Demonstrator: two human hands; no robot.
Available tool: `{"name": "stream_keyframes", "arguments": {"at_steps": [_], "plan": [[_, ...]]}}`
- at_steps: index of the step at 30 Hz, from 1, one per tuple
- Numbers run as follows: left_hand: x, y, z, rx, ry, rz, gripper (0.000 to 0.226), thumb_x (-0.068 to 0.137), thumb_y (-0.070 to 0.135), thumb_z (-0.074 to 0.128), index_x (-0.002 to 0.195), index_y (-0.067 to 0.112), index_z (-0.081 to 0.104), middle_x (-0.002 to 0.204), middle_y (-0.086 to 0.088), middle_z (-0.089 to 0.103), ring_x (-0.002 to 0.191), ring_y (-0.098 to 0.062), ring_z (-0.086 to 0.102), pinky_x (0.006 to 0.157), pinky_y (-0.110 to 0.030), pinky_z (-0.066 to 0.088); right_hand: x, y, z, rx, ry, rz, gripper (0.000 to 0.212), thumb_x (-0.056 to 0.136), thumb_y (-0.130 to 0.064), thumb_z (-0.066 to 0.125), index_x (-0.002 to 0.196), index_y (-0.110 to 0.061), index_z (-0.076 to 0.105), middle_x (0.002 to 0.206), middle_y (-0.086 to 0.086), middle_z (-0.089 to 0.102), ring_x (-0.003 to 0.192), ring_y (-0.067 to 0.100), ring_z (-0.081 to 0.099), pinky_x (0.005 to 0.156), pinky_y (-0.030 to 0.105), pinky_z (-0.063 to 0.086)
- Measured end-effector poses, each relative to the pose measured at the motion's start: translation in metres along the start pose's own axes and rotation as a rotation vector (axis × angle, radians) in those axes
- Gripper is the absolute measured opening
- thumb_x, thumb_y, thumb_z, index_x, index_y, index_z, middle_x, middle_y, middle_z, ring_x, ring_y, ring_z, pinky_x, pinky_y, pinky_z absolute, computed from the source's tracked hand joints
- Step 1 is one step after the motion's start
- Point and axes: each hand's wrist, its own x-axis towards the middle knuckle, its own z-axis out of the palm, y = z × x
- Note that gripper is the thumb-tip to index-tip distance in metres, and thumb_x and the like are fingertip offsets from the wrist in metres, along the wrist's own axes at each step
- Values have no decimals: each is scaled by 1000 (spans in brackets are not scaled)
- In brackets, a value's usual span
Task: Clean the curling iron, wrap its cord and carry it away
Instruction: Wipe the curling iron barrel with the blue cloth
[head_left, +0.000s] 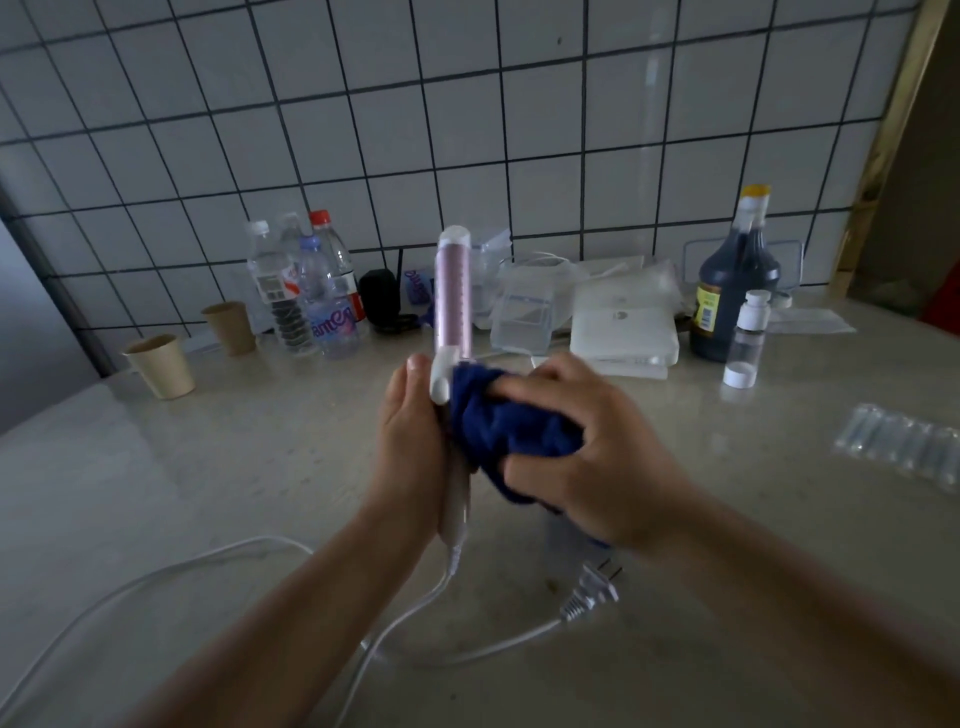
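Two paper cups sit far left on the speckled stone counter. The left hand grips the upright curling iron, smooth pink ridged barrel; the right hand bunches a fuzzy blue cloth against it. Its white cord loops below.

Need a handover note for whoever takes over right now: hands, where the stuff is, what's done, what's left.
Left hand grips the curling iron by its handle, barrel upright. Right hand holds the blue cloth against the iron just below the barrel.
Cord trails loose over the counter; plug lies on it, unplugged.
Done: wiping under way.
Left: finish wiping, wrap the cord, carry the iron away.
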Motion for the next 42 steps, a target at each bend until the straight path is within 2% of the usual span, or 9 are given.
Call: {"name": "stream_keyframes", "arguments": {"at_steps": [6, 12, 17, 21, 24, 28, 35, 38, 42], "plan": [[3, 0, -3, 29, -131, -144, 92, 85, 79, 53, 117, -7, 61, 81, -19, 62, 70, -31, 61, 58, -38, 54, 0, 3, 4, -54, 38, -29, 62, 66, -49, 69, 128, -44, 68, 104, -20, 55, 89, 1, 59, 74, 21, 51], [-2, 0, -2, 190, -205, 26, 42, 91, 61, 61, 99, 22, 78, 81, -11, 75, 65, -22, 68, 53, -32, 55, 4, 4, -6, 6, 274, -20, 57, 65, -50, 66, 122, -48, 67, 106, -26, 53, 97, -7, 59, 72, 5, 47], [-2, 4, 2, 4, -118, -124, 59, 100, 51, 56, 110, -5, 72, 90, -26, 68, 70, -27, 68, 54, -31, 57, 1, 6, 2, -110, 10, -13, 59, 73, -48, 76, 131, -42, 64, 106, -22, 51, 92, 0, 57, 77, 21, 54], [-1, 8, -2, 5, -57, -263, 59, 93, 63, 59, 93, 6, 73, 75, -14, 64, 66, -27, 65, 58, -36, 55, -2, 5, 13, -149, -99, -71, 54, 74, -46, 76, 126, -48, 65, 104, -21, 52, 89, 2, 57, 80, 30, 56], [-1, 11, 2, -24, -89, -164, 56, 100, 55, 52, 100, 5, 76, 92, -23, 71, 84, -35, 67, 77, -44, 55, 1, 6, 4, -25, 97, -28, 57, 70, -50, 71, 126, -48, 63, 106, -25, 53, 89, -1, 60, 73, 20, 55], [-9, 4, 9, 117, -105, -53, 48, 91, 60, 52, 79, 25, 83, 72, -10, 69, 65, -21, 60, 60, -37, 49, 7, 5, -12, 41, 276, 0, 52, 68, -41, 73, 120, -47, 67, 105, -28, 54, 85, -3, 64, 62, 10, 50], [3, 7, 1, 2, 35, -251, 54, 91, 66, 58, 84, 13, 61, 72, -13, 52, 69, -28, 55, 69, -41, 48, -6, 1, 14, -153, -128, -61, 57, 75, -47, 76, 130, -48, 63, 106, -22, 50, 92, 2, 56, 84, 30, 55], [0, 8, 5, -14, -16, -199, 57, 99, 60, 49, 98, 7, 70, 90, -20, 60, 84, -34, 57, 73, -43, 47, -1, 3, 5, -49, 77, -45, 55, 74, -43, 74, 128, -43, 67, 103, -22, 53, 90, -2, 58, 74, 19, 53], [-7, 0, 5, 145, -69, -106, 53, 95, 64, 49, 74, 28, 82, 64, -6, 68, 60, -19, 62, 55, -34, 52, 5, 5, -10, -42, 276, -6, 56, 70, -41, 71, 127, -41, 68, 105, -24, 53, 93, -6, 58, 72, 5, 46]]}}
